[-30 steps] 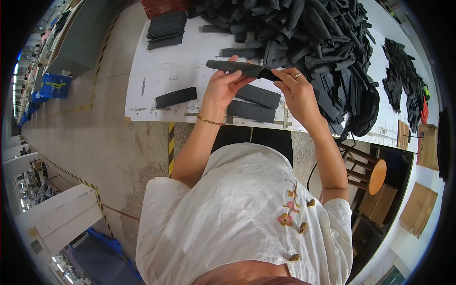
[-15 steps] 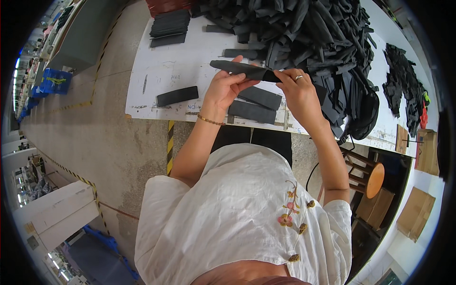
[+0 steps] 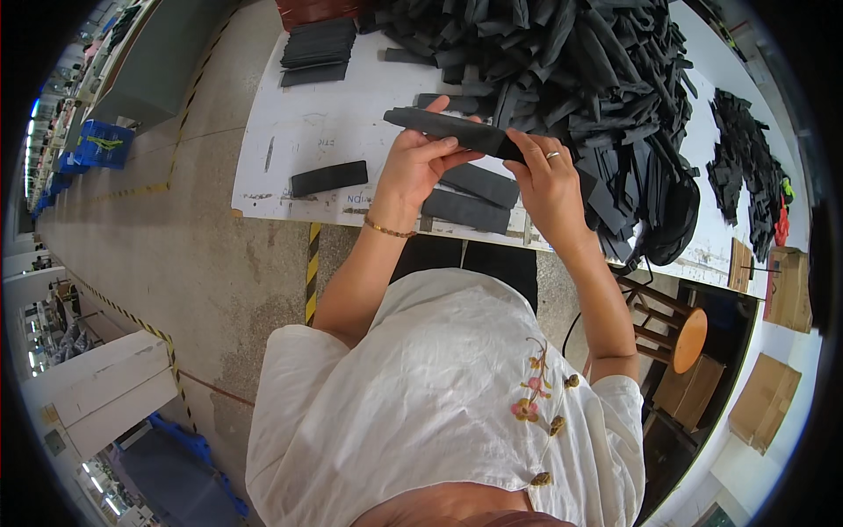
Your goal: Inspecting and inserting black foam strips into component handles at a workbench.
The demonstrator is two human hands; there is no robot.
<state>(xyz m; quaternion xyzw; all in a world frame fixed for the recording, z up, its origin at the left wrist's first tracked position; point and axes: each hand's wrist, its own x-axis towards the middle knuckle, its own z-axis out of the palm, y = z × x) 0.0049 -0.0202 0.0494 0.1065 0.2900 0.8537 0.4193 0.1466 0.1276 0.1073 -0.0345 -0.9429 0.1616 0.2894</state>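
Both my hands hold a long black fabric sleeve point(image 3: 443, 128) level above the white table. My left hand point(image 3: 413, 167) supports its left half, thumb on top and fingers underneath. At the right end my right hand point(image 3: 546, 171), with a ring, pinches a darker flat piece point(image 3: 511, 147) that sits at the sleeve's mouth; how far it reaches inside is hidden. Below my hands, flat black strips point(image 3: 467, 209) lie overlapping near the table's front edge. Another flat black strip point(image 3: 328, 178) lies apart to the left.
A large heap of black fabric sleeves point(image 3: 562, 66) covers the table's far middle and right. A neat stack of black strips point(image 3: 318, 48) sits at the far left. Flat black pieces point(image 3: 615, 198) and a black bag point(image 3: 674, 220) lie right. A wooden stool point(image 3: 689, 338) stands below the table edge.
My right hand's fingers have come closer to the sleeve's mouth, and less of the darker piece shows outside it. My left hand keeps its grip in nearly the same place.
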